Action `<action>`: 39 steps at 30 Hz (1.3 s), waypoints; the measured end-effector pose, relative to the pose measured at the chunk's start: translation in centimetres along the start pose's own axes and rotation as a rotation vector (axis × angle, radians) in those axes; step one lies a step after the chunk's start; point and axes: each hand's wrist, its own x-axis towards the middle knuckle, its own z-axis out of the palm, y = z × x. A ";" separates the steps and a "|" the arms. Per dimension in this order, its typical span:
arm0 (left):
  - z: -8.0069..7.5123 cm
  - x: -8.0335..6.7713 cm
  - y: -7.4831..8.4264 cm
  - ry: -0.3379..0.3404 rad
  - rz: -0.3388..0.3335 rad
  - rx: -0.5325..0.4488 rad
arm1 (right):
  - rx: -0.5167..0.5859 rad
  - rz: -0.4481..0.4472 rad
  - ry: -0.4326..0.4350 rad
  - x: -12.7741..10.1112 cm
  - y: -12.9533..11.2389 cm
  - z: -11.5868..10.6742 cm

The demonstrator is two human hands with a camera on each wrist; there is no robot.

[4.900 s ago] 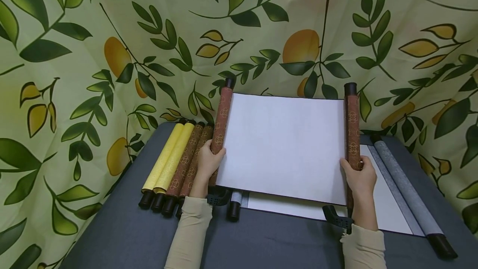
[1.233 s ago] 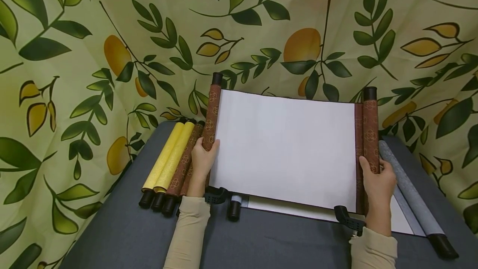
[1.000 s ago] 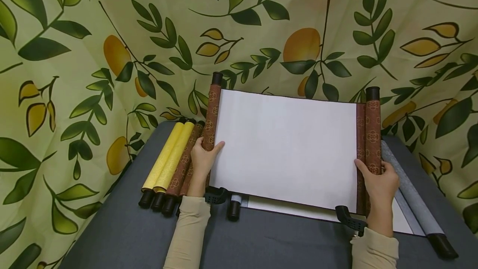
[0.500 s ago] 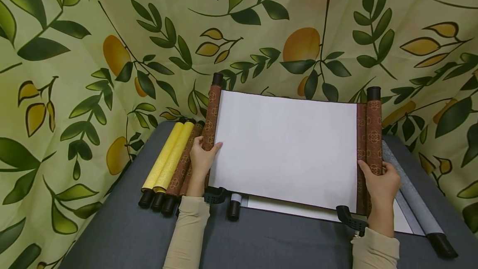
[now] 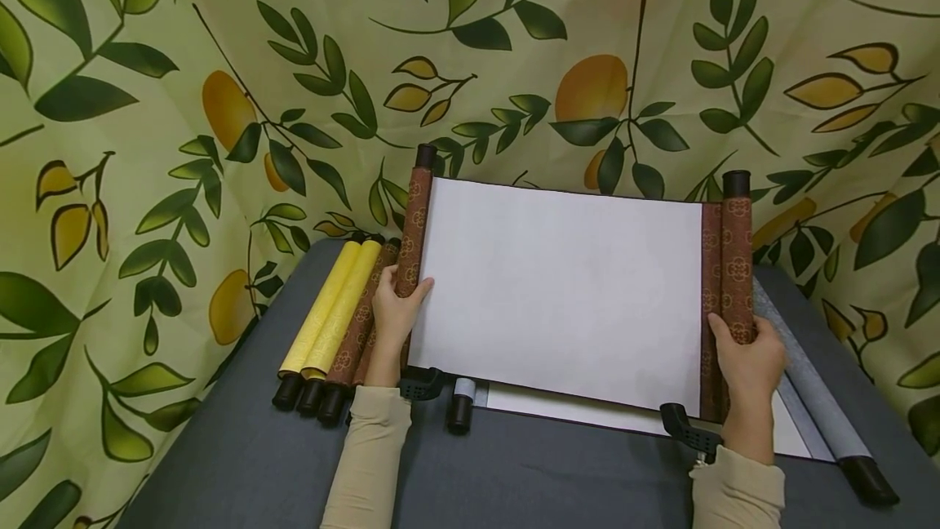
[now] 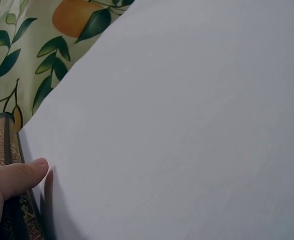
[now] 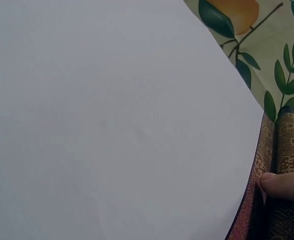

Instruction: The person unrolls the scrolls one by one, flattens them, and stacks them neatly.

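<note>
A hanging scroll (image 5: 561, 292) with blank white paper is held up, partly unrolled, between my two hands. My left hand (image 5: 395, 313) grips its left brown patterned roll (image 5: 415, 223), the thumb lying near the paper's edge. On the other side my right hand (image 5: 751, 357) grips the right roll (image 5: 737, 260), which has a black end knob. A strip of brown brocade (image 5: 711, 292) shows between that roll and the paper. In the left wrist view the thumb (image 6: 24, 176) crosses the roll; in the right wrist view the other thumb (image 7: 282, 185) does likewise. The remaining fingers are mostly hidden behind the rolls.
Beneath the held scroll, another one with grey-blue rolls (image 5: 815, 374) lies unrolled on the dark grey table (image 5: 529, 488). Rolled yellow scrolls (image 5: 330, 308) and brown scrolls (image 5: 360, 325) lie side by side at the left. A leaf-patterned cloth (image 5: 485, 64) hangs behind the table.
Since the oldest frame, my right hand has moved right with its roll, widening the exposed paper and baring the brocade strip. My left hand went slightly left. Over the last second both are almost still.
</note>
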 end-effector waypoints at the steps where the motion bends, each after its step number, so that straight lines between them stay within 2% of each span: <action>1: 0.0 0.0 0.0 -0.001 -0.004 0.000 | 0.001 0.004 -0.002 0.0 0.0 0.0; 5: -0.1 -0.1 0.1 -0.001 -0.019 0.005 | 0.004 0.023 -0.011 0.0 0.1 -0.1; 16: -0.1 0.0 0.0 0.007 -0.009 0.041 | -0.081 0.071 -0.011 0.1 0.0 -0.6; 29: -0.8 0.0 0.2 0.007 -0.003 0.118 | -0.051 0.095 -0.022 0.1 0.0 -0.7; 36: -0.9 0.0 0.5 -0.046 -0.043 0.115 | -0.046 0.102 -0.040 0.3 -0.2 -1.5; 39: -1.0 0.0 0.5 -0.047 -0.049 0.106 | -0.061 0.081 -0.052 0.8 -0.7 -1.6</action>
